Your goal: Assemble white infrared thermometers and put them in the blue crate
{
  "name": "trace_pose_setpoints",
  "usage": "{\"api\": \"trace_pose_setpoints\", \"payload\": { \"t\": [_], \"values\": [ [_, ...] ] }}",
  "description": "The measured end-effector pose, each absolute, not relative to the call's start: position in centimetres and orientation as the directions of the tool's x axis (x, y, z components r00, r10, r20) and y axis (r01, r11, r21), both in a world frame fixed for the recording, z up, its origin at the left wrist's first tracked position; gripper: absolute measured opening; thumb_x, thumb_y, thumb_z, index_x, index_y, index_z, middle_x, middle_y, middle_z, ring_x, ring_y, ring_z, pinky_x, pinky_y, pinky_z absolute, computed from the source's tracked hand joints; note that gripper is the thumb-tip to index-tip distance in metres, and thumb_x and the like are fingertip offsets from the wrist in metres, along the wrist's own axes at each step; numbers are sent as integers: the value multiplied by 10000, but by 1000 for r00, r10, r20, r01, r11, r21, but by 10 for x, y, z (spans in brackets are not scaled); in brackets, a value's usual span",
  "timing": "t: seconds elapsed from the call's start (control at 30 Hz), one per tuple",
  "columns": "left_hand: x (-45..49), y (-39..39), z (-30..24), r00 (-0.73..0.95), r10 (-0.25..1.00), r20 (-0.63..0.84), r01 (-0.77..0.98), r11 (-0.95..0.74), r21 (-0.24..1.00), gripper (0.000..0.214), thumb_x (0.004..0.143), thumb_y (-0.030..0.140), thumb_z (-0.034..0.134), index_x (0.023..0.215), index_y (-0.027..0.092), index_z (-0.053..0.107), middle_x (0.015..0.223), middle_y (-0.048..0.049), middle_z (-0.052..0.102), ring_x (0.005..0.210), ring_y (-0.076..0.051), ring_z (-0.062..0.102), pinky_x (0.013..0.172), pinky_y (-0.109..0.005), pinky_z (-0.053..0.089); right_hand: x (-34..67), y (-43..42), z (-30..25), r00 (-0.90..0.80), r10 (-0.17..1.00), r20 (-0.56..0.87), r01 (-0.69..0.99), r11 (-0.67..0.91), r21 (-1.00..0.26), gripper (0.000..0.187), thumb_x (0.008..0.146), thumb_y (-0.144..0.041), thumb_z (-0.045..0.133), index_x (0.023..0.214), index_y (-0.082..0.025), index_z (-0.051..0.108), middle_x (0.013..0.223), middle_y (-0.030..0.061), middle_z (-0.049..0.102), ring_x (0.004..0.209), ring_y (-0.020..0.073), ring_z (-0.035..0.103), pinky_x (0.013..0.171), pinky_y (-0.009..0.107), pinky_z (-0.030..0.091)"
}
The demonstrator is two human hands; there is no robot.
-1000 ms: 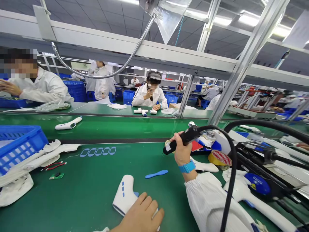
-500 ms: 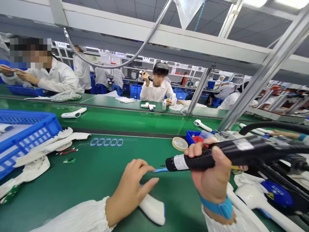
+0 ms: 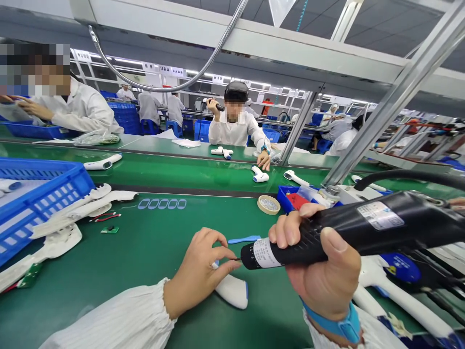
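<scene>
A black electric screwdriver (image 3: pixel 348 228) is gripped in my right hand (image 3: pixel 323 271), its nose pointing left. My left hand (image 3: pixel 199 271) pinches thumb and forefinger together at the tip of the screwdriver bit (image 3: pixel 237 259). Whether a screw sits between those fingertips is too small to see. Under my left hand a white handheld thermometer (image 3: pixel 234 292) with blue trim lies on the green bench, partly covered by the fingers. Just beyond the bit rests a flat blue plastic stick (image 3: pixel 244 239).
A blue basket (image 3: pixel 69 179) with white shell parts (image 3: pixel 76 213) stands left, near a small circuit board (image 3: pixel 109 230). A tape roll (image 3: pixel 269 204) and a blue bin (image 3: pixel 286 198) are ahead. More thermometers (image 3: pixel 296 178) lie on the green belt (image 3: pixel 174 177). A co-worker (image 3: pixel 232 121) sits opposite.
The screwdriver's nose has come down and left to my left fingertips, which have closed from apart to a pinch. Across the belt, the co-worker's hand has reached out beside a thermometer.
</scene>
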State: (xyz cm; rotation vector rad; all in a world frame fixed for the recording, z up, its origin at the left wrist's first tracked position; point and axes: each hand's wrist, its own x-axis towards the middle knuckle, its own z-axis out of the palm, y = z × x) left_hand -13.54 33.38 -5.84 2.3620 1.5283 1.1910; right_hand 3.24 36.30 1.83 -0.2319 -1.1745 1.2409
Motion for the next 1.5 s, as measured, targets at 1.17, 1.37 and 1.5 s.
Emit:
{"api": "trace_pose_setpoints", "payload": {
  "t": [1.17, 1.37, 1.5],
  "values": [
    [-132, 329, -67, 495, 867, 49, 785, -471, 401, 508, 730, 620, 502, 1064, 244, 569, 885, -44, 541, 860, -226, 444, 786, -387, 336, 27, 373, -6, -347, 835, 426, -502, 219, -837, 554, 675, -699, 470, 876, -184, 520, 520, -7, 552, 444, 137, 482, 441, 261, 388],
    [-131, 328, -66, 486, 873, 43, 788, -459, 409, 476, 727, 617, 510, 1005, 237, 580, 907, -46, 549, 868, -231, 453, 775, -378, 340, 23, 375, -16, -374, 833, 407, -508, 184, -842, 537, 689, -689, 468, 871, -187, 526, 529, -12, 548, 447, 130, 483, 444, 253, 372],
    [-131, 328, -66, 484, 875, 33, 791, -453, 412, 475, 712, 630, 516, 968, 234, 580, 916, -47, 555, 861, -232, 466, 758, -370, 348, 19, 376, -21, -446, 794, 413, -493, 167, -854, 540, 687, -708, 471, 803, -184, 537, 539, -6, 543, 442, 122, 466, 424, 241, 338]
  ]
}}
